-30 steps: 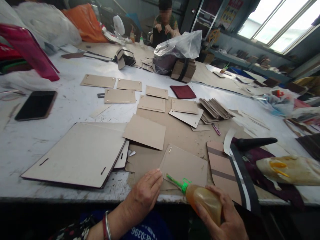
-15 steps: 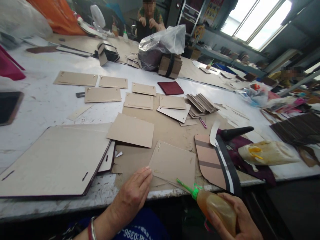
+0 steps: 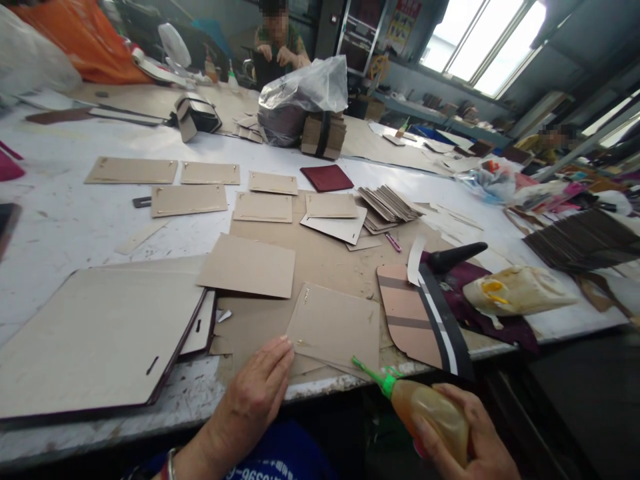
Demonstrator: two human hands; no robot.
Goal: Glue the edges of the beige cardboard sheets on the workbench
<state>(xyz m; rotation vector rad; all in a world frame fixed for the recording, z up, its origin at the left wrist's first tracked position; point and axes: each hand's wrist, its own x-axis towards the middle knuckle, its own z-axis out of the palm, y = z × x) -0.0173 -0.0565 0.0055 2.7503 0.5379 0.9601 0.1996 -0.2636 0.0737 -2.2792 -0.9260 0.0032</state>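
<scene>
In my right hand (image 3: 473,427) is a squeeze bottle (image 3: 425,407) of amber liquid, likely glue, with my fingers wrapped around it. Its long green nozzle points left, just over the near edge of a thin beige panel (image 3: 337,327). Small glue-like marks show near that panel's corners, and another sheet sticks out beneath it. My left hand (image 3: 263,383) has its fingers pressed together at the panel's left corner; the thumb is hidden. Behind lies a second beige panel (image 3: 250,263), without visible marks, partly over large boards (image 3: 100,333) with dark slots.
Several smaller beige pieces (image 3: 189,200) with glue-like lines lie further back, near a maroon piece (image 3: 327,177) and a stack of cards (image 3: 390,207). Right of my panel are a striped curved piece (image 3: 407,313), a black-handled tool (image 3: 457,255) and a yellowish container (image 3: 520,291). A co-worker (image 3: 280,47) sits opposite.
The camera view has turned slightly, so the table's contents sit further left in the picture. Both hands, the bottle and the panel keep nearly the same positions relative to one another.
</scene>
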